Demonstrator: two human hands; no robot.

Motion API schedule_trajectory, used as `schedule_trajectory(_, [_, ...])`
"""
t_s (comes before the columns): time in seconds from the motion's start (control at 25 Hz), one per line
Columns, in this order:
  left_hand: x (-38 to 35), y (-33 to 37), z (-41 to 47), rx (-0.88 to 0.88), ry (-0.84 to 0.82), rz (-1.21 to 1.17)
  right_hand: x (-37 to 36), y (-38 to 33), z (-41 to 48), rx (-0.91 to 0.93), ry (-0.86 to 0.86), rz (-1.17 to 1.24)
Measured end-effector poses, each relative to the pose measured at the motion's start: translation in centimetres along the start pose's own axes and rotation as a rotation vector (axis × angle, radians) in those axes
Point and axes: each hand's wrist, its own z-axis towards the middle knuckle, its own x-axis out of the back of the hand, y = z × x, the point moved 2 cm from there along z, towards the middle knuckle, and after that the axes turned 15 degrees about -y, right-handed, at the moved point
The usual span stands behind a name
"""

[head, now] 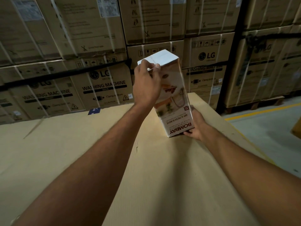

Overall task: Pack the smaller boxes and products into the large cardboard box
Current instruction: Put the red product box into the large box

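At top end, left hand [146,84]: pinching white flap, fingers and thumb curled.
Product box [175,98]: long axis near upright, base down on cardboard surface [81,152], near far right edge.
Right hand [196,126]: gripping lower right corner, nearer base.

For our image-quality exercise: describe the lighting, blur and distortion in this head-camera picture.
Head view: dim light; stacked brown washing-machine cartons look blurred and lens-bowed; the tall white printed carton reads clearly; soft shadows cross the tan cardboard surface.
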Motion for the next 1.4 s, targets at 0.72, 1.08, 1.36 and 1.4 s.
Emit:
schedule_trajectory(0.72, [20.2,8.5,-27.7,0.337,-0.319,-0.370,-7.0,4.5,-26.0,-0.169,-0.234,0.181])
schedule_trajectory(1.08, [33.3,14.0,-40.1,0.545,-0.494,-0.754,-14.6,6.5,-43.6,0.006,-0.357,0.056])
schedule_trajectory(1.36, [39.8,11.7,-51.2,0.799,-0.543,-0.973,-20.0,12.2,-51.3,-0.072,-0.430,-0.009])
schedule_trajectory(1.4, [40.5,11.7,-52.6,0.783,-0.540,-0.969,-20.8,12.7,-52.4,-0.076,-0.452,-0.046])
